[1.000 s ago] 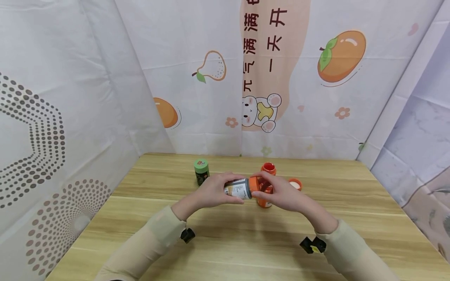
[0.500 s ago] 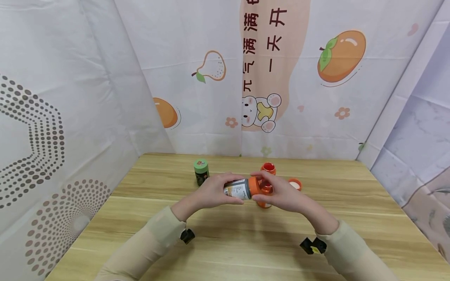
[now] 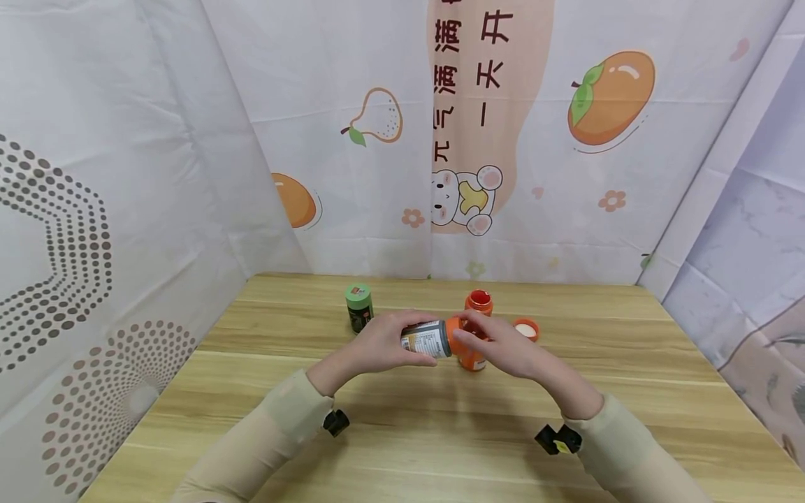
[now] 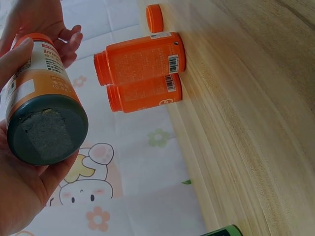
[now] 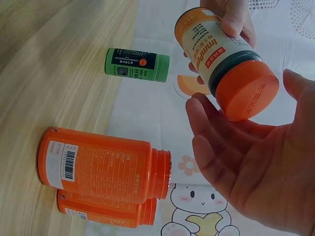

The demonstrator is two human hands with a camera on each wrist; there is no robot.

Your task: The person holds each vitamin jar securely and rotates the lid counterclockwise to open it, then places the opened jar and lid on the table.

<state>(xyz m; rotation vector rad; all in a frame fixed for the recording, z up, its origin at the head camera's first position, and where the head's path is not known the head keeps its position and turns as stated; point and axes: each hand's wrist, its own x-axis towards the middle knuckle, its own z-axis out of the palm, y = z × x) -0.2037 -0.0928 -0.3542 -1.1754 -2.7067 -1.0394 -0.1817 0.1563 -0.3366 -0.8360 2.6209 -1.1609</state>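
My left hand (image 3: pixel 383 341) grips a grey-green supplement bottle (image 3: pixel 426 340) with a white and orange label, holding it tilted above the table. Its orange screw cap (image 5: pixel 248 91) is on and points toward my right hand (image 3: pixel 503 342). In the right wrist view, the right fingers (image 5: pixel 221 142) are loosely bent below the cap, and the thumb stands apart from it on the other side. Behind the hands, two orange bottles (image 4: pixel 142 59) stand close together without caps. Part of them is hidden by the right hand in the head view.
A loose orange cap (image 3: pixel 527 330) lies with its white inside up, right of the orange bottles. A green-lidded dark jar (image 3: pixel 360 307) stands at the back left. The wooden table (image 3: pixel 434 447) ends at a printed curtain (image 3: pixel 377 244).
My right fingers and thumb have loosened from the cap, with the thumb shifting upward. The left hand keeps the bottle in nearly the same place.
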